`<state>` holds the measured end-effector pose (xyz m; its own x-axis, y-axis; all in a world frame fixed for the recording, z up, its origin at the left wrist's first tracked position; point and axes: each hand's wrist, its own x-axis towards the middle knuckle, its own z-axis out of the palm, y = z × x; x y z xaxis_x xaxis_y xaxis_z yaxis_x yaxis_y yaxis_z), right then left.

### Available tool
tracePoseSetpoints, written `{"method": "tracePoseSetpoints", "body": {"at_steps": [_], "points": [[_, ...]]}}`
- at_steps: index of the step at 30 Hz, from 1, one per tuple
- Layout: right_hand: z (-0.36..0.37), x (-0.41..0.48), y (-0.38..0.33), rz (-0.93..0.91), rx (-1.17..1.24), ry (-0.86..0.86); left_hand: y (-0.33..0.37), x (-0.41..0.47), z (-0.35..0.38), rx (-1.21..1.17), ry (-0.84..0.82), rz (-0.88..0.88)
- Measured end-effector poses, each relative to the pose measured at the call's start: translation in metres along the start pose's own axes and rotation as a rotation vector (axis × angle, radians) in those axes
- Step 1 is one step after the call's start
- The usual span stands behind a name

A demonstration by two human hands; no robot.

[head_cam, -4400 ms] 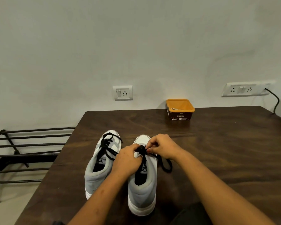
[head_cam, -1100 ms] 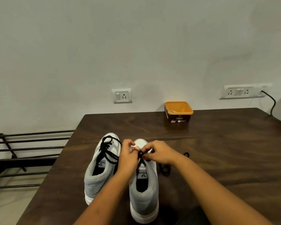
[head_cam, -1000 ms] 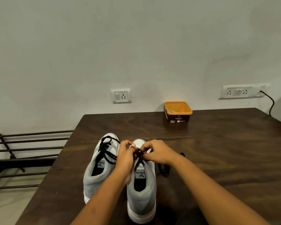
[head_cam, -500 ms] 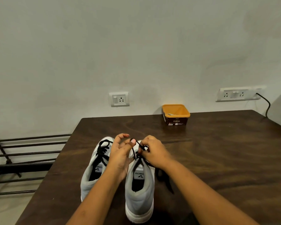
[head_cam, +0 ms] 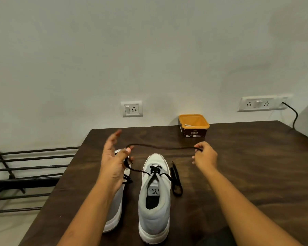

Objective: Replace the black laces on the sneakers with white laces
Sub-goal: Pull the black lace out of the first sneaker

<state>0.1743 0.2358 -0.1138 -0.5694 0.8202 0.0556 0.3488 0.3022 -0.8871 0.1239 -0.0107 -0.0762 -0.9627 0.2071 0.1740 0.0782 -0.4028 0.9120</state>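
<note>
Dark wood-grain table (head_cam: 238, 166), matt.

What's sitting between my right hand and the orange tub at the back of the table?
Nothing visible. Only bare table lies between your right hand, which pinches the black lace, and the orange tub.

A pale wall (head_cam: 149, 41) behind the dark tabletop (head_cam: 256, 174) carries a socket plate (head_cam: 132, 108) and a wider socket panel (head_cam: 261, 103) (black cable (head_cam: 294, 116) attached); a metal rack (head_cam: 25, 167) stands left.
</note>
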Motion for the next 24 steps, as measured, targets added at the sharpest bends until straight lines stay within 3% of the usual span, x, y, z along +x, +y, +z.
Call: {"method": "tracePoseSetpoints", "body": {"at_steps": [2,7,11,14,19,24], "points": [[0.000,-0.008,-0.008,0.031,0.093,-0.070,-0.005,-0.002,0.000,0.346,-0.091,-0.003],[0.013,-0.052,-0.045,-0.063,0.395,-0.645,-0.019,-0.006,0.003,1.306,-0.146,0.044],[0.018,-0.054,-0.053,-0.188,0.630,-0.684,-0.035,-0.011,0.000,1.756,-0.425,-0.150],[0.016,-0.047,-0.041,-0.373,0.256,-0.643,-0.042,-0.024,0.009,1.820,-0.579,-0.334],[0.020,-0.050,-0.027,-0.411,-0.318,-0.848,-0.040,-0.016,0.006,1.608,-0.528,-0.523],[0.022,-0.048,-0.027,-0.363,-0.363,-0.851,-0.043,-0.022,0.003,1.487,-0.531,-0.385]]}}
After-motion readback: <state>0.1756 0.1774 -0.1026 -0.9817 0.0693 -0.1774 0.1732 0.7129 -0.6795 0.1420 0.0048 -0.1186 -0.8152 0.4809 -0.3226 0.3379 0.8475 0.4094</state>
